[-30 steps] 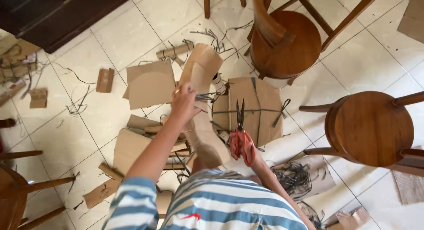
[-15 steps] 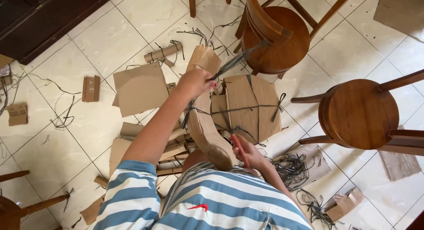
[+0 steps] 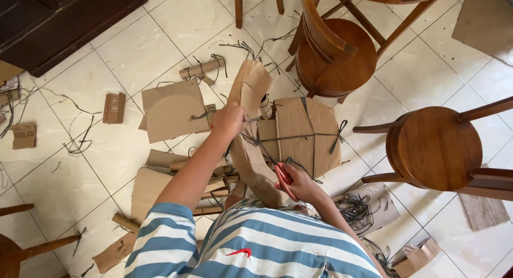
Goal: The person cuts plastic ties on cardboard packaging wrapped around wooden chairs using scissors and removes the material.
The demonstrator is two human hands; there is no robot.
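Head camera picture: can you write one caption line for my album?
Left hand grips a tall cardboard piece while right hand works red-handled scissors over the tiled floor.

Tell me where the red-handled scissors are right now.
In the head view the red-handled scissors sit in the right hand, low centre, blades against the tall cardboard piece.

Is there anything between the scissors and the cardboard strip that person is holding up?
Nothing visible. The right hand holds the red-handled scissors with the blades already at the cardboard strip, by the dark string. The left hand grips the strip higher up, clear of the blades.
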